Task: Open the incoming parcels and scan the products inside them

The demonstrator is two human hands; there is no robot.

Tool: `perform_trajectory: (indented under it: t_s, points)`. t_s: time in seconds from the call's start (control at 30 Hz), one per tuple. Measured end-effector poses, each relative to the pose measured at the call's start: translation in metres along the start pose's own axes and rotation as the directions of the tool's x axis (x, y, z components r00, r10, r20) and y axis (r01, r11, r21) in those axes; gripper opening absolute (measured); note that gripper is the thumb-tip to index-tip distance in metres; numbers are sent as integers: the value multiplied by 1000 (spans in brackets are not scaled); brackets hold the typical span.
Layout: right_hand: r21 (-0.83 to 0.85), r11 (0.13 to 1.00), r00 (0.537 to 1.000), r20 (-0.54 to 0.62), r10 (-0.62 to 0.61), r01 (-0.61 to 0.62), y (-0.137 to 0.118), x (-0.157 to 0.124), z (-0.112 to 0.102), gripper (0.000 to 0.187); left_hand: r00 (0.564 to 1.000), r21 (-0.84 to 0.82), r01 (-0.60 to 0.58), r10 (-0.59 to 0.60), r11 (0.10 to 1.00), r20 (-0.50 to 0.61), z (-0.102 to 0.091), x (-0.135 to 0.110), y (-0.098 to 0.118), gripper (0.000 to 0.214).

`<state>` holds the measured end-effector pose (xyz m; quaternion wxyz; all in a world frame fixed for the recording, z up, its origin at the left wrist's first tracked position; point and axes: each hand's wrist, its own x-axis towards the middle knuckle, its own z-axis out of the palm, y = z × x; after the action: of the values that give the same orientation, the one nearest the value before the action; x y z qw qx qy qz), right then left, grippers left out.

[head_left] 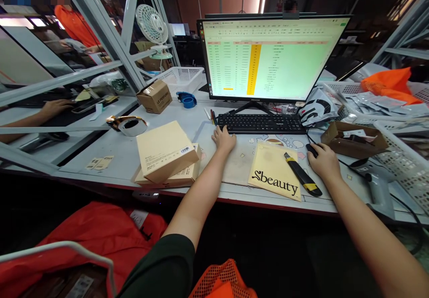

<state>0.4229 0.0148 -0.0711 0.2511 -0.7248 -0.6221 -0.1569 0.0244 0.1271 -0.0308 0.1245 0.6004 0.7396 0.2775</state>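
Note:
My left hand (224,140) rests at the left end of a black keyboard (264,123), fingers curled down onto its edge keys, holding nothing. My right hand (323,159) is cupped over a black mouse (311,149) to the right of the keyboard. Between my hands lie a cream "beauty" envelope (273,170) and a black-and-yellow utility knife (303,175). A monitor (268,56) showing a green spreadsheet stands behind the keyboard.
Two stacked cream boxes (167,157) lie left of my arm, with a tape roll (129,125) and a brown carton (154,96) beyond. A barcode scanner (377,184), open cardboard box (353,139) and white baskets (405,159) sit right. Another person's hand (55,108) is far left.

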Motion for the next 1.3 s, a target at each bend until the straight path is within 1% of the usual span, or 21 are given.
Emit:
perform_trajectory:
  t_s: [0.17,0.37,0.53,0.6,0.67,0.73,0.83,0.9,0.97,1.1,1.3]
  points:
    - [0,999,999,-19,-38,38,1,0,0,47,999,-36,35,-36,999,-38,-3,-1,2,62]
    - [4,999,999,-22,-36,36,-2,0,-2,46,995,-79,67,-73,995,-72,-5,-1,3,59]
    - [19,999,996,-79,29,-27,-5,-2,-5,50,989,-99,105,-114,990,-89,-8,0,2,55]
    - [14,999,997,-65,40,-39,-4,-3,-4,49,988,-98,116,-125,988,-95,-9,0,2,52]
    - [22,1000,999,-41,19,-18,-2,-2,-1,48,987,-91,115,-124,989,-98,-9,-1,2,51]
    - [42,999,999,-47,-10,12,1,-1,2,49,991,-76,80,-87,994,-98,-8,-3,2,52]
    - [61,998,996,-85,-30,35,3,0,5,51,996,-44,-52,49,998,-70,-4,-6,2,57]
    - [60,998,997,-72,-29,34,4,0,5,50,989,-27,-145,144,989,-29,-2,-8,2,59]
    - [48,999,999,-32,-18,20,5,0,5,47,979,-13,-205,205,979,17,0,-9,1,62]
    - [28,1000,1000,1,8,-8,7,1,7,47,964,14,-255,254,967,75,2,-9,0,62]
    - [43,999,999,-26,-22,23,6,2,8,48,959,67,-279,274,958,76,4,-11,-1,64]
